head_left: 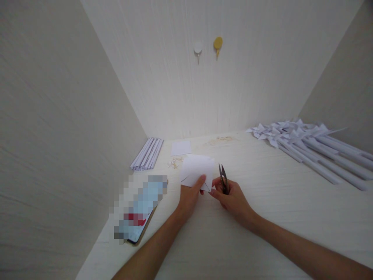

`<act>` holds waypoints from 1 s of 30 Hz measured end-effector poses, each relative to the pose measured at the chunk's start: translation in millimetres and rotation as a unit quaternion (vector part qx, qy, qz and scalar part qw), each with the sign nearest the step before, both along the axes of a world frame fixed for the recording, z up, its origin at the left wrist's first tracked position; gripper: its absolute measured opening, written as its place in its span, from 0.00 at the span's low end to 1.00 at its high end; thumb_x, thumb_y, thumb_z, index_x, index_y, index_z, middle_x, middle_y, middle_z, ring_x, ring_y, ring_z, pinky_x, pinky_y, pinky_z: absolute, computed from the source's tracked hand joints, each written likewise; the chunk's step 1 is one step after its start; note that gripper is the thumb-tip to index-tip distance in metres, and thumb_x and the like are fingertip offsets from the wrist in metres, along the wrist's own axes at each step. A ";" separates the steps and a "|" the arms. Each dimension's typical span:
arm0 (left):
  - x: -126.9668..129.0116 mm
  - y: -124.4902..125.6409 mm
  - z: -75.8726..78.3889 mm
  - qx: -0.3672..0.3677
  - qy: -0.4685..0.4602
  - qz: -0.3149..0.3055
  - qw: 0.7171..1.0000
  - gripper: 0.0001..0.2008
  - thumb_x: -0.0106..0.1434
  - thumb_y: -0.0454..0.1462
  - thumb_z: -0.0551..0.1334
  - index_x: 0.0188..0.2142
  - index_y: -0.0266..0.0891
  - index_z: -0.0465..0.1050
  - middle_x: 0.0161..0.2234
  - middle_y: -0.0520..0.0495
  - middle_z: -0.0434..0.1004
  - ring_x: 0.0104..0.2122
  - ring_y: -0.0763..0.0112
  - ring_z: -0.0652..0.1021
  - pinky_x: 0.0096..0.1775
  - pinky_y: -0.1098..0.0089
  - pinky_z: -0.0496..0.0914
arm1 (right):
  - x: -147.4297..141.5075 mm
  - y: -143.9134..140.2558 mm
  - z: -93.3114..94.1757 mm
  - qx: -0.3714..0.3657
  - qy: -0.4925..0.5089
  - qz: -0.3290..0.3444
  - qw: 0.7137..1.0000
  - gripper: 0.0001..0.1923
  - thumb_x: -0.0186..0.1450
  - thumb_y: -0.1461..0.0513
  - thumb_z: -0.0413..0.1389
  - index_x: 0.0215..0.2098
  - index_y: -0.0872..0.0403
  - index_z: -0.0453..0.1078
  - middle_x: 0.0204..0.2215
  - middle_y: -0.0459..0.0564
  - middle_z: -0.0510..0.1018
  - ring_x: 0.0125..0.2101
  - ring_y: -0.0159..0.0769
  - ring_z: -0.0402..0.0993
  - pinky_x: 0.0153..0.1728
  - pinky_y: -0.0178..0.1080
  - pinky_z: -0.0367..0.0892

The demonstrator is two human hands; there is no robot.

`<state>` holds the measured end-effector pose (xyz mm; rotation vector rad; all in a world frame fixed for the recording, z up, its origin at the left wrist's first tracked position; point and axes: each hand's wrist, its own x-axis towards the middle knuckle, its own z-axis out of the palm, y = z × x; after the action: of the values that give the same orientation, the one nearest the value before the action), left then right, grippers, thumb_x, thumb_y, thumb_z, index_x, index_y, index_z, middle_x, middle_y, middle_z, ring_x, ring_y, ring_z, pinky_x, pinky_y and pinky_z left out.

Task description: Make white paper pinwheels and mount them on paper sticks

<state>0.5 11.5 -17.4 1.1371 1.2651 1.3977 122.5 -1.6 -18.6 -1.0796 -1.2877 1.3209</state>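
Note:
My left hand is closed on a white paper square, its thumb pressing on the top face and the fingers mostly under the sheet. Dark slits run inward from the two near corners of the square. In my right hand is a pair of thread snips, blades apart and pointing away from me. The thumb and a fingertip of that hand are at the paper's near right corner; whether they pinch it I cannot tell. Just beyond the square lies a flat paper sheet, with several small cotton swab-like bits beside it.
Rolled paper tubes lie stacked at the back left. A phone, partly pixelated, rests at the left. Several paper pinwheels on tube sticks are piled at the right. A white hook and a yellow hook are on the back wall.

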 end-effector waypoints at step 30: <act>6.2 -9.7 14.5 -0.042 0.096 0.005 0.994 0.10 0.46 0.42 0.59 0.17 0.38 0.65 0.15 0.54 0.66 0.16 0.76 0.67 0.21 0.74 0.62 | -0.6 0.0 0.8 0.003 -0.018 -0.006 1.000 0.18 0.54 0.51 0.53 0.19 0.53 0.52 0.10 0.35 0.51 0.10 0.21 0.44 0.12 0.30 0.42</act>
<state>6.7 1.8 -2.9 1.2313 1.4538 1.2527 121.8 -1.6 -17.8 -1.1100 -1.3094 1.2929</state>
